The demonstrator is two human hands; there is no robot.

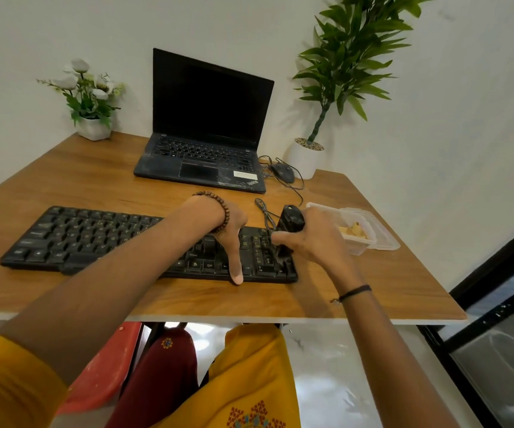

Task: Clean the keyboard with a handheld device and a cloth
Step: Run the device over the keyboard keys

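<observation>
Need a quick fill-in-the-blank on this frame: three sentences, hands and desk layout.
1. The right hand grips the handheld device at the keyboard's ____ end.
2. The left hand rests on the keyboard, its ____ pointing down at the front edge.
3. The laptop stands ____ the keyboard.

Missing words: right; thumb; behind.

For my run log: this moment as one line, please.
right hand grips black handheld device, tip on right end of keyboard | left hand on keyboard, thumb at front edge
</observation>
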